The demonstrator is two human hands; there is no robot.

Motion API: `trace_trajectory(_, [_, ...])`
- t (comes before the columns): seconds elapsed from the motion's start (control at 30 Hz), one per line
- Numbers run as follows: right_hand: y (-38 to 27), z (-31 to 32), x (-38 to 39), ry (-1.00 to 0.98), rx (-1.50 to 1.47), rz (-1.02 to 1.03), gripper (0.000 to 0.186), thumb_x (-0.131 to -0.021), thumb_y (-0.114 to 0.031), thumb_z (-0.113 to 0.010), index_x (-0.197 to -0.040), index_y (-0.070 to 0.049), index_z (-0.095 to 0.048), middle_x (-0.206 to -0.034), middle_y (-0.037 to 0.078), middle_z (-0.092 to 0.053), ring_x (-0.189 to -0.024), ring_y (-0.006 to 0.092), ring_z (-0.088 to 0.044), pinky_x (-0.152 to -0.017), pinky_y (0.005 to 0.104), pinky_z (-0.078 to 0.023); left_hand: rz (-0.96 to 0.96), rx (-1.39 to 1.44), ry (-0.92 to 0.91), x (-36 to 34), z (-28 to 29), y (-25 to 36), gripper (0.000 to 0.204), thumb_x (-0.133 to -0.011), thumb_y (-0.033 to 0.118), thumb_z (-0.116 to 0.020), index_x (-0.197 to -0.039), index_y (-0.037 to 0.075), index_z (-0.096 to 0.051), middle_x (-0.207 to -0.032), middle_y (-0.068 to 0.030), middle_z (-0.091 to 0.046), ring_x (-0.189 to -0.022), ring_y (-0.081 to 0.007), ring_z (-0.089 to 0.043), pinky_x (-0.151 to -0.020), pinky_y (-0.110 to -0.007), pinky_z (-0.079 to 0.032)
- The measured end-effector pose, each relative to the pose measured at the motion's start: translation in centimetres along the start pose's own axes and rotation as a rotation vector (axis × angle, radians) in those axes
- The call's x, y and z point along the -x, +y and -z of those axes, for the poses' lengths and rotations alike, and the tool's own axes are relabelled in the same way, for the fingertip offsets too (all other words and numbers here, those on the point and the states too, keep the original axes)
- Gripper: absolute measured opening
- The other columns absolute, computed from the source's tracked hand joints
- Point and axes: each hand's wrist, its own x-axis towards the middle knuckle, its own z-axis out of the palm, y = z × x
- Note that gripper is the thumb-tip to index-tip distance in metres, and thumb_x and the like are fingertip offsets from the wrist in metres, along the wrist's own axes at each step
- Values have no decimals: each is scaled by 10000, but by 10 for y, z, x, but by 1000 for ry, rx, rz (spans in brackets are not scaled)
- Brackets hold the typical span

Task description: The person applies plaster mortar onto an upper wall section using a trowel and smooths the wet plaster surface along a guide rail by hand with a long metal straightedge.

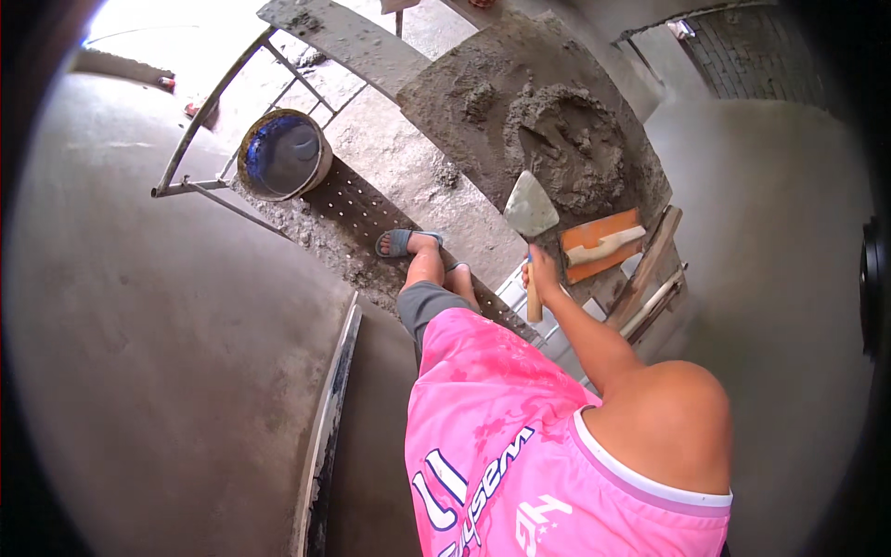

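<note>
My right hand (542, 271) is closed around the wooden handle (534, 302) of a pointed trowel. The trowel's pale grey blade (531, 206) points away from me, over the near edge of a heap of wet mortar (580, 139). That mortar lies on a broad, smeared board (464, 74). To the right of my hand rests an orange plastering float (594, 267) with a cream handle, lying on the board. My left hand is out of view.
I stand in grey sandals (397, 243) on a perforated scaffold plank (357, 209). A bucket (320, 158) of grey liquid stands at its far end, beside a metal frame (218, 88). Plastered walls flank me. A long straightedge (327, 427) leans at the lower left; timber (645, 265) borders the board.
</note>
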Motion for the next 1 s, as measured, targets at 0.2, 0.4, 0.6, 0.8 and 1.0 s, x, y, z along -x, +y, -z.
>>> trace_trajectory(0.2, [56, -5, -11, -33, -131, -34, 388, -1018, -490, -512, -1003, -103, -529, -666, 15, -539, -474, 115, -513, -430, 291, -444, -37, -30, 24, -1, 2, -3, 1512, -603, 825, -749, -1585, -65, -20, -1652, -333, -20, -1510, -548, -64, -1116, -779, -102])
trace_trajectory(0.4, [40, -19, -50, -14, -189, 92, 377, -1031, -475, -499, -979, -102, -521, -666, 23, -537, -471, 119, -521, -426, 292, -446, -42, -64, 20, 4, 3, -10, 1484, -629, 814, -742, -1588, -61, -24, -1658, -322, -22, -1521, -528, -61, -1128, -767, -107])
trace_trajectory(0.6, [37, -32, -70, -65, -336, 139, 387, -1017, -487, -508, -971, -102, -514, -655, 29, -531, -457, 130, -509, -425, 298, -450, -46, -95, 44, 5, 2, -12, 1494, -611, 827, -741, -1583, -67, -44, -1649, -334, -49, -1505, -547, -87, -1113, -776, -120])
trace_trajectory(0.8, [31, -31, -87, -50, -403, 79, 369, -1007, -475, -489, -980, -108, -505, -648, 36, -521, -450, 144, -504, -422, 318, -454, -60, -134, 83, 0, -4, -10, 1543, -551, 865, -747, -1569, -85, -80, -1624, -369, -100, -1463, -605, -142, -1071, -806, -140])
trace_trajectory(1.0, [27, -23, -103, -112, -467, 93, 440, -986, -541, -430, -949, -109, -505, -625, 45, -494, -451, 169, -495, -444, 346, -454, -80, -157, 143, 2, -14, -19, 1530, -539, 899, -721, -1551, -98, -152, -1596, -387, -190, -1417, -635, -235, -1029, -812, -199])
